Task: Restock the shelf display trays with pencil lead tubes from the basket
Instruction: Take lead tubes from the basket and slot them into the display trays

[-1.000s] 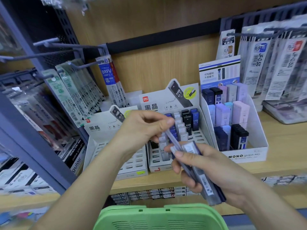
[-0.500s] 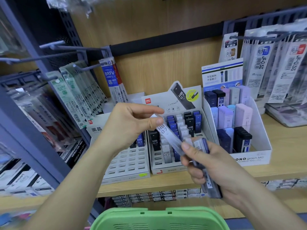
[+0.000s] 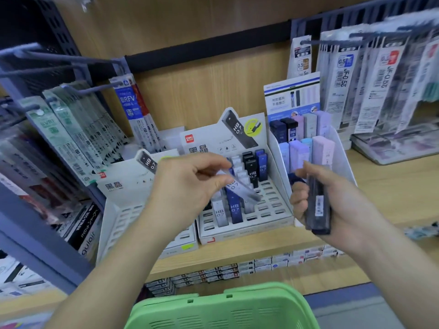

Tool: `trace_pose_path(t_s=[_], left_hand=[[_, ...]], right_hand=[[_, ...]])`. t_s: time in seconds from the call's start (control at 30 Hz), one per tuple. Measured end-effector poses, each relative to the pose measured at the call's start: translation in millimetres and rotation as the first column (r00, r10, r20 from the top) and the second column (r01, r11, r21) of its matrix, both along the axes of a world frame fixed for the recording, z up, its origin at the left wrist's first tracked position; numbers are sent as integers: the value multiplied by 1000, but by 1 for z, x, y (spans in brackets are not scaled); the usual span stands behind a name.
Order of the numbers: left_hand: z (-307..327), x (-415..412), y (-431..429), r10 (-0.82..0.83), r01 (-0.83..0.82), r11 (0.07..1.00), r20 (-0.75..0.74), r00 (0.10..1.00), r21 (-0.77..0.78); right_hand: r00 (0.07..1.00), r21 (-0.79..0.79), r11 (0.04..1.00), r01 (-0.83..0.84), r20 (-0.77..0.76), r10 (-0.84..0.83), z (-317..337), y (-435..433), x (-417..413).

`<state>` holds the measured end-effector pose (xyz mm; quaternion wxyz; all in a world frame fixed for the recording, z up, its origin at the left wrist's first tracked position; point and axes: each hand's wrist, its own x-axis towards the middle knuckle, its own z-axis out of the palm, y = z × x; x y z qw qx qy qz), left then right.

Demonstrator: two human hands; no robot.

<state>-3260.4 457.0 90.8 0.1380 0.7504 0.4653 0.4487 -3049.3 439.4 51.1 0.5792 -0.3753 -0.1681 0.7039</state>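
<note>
Over the middle tray (image 3: 268, 210), the left hand (image 3: 187, 186) has its grip pinched on a tilted clear lead tube (image 3: 240, 188). Just right of the tray, the right hand (image 3: 351, 205) has its grip curled round a bundle of tubes (image 3: 318, 205). A green basket (image 3: 213, 309) sits below.

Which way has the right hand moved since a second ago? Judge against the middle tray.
Yes, rightward. The right hand, gripping tubes, was in front of the middle tray; now it sits past that tray's right edge.
</note>
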Motion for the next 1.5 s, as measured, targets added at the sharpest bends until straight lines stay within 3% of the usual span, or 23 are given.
trace_pose_path(t_s=[0.1,0.2,0.47,0.63,0.87,0.93,1.03,1.13,1.3,1.43,1.5], left_hand=[[-19,8,8,-35,61,992,-221,975,111],[-31,11,15,-58,113,984,-352,934,138],[-31,18,17,-75,188,965,-497,865,181],[-36,31,21,-48,83,992,-327,944,94],[-41,31,23,93,51,962,-500,861,266],[-35,36,14,96,39,960,-461,882,276],[-26,49,-10,-89,101,995,-339,937,17],[-31,59,-33,-239,193,962,-251,938,-194],[-43,58,-43,-171,143,983,-268,948,-119],[-45,55,-41,-173,146,974,-155,973,-172],[-44,52,-41,-148,127,985,-196,969,-116]], right_hand=[[999,53,998,-46,-6,47,-2,0,2],[999,60,997,-48,-9,49,-2,0,5],[999,18,999,-41,-4,41,-5,2,5],[998,37,997,-65,-3,65,-6,1,2],[990,23,999,-44,-131,47,-8,0,-5],[986,19,1000,-16,-166,18,-6,-1,-8],[980,4,998,64,-188,-62,-5,-1,-13],[966,-15,991,137,-220,-137,-4,1,-16],[958,3,995,98,-269,-94,-2,-5,-20],[988,105,994,-12,-155,29,2,-13,-25],[990,144,984,-103,-81,116,2,-16,-28]])
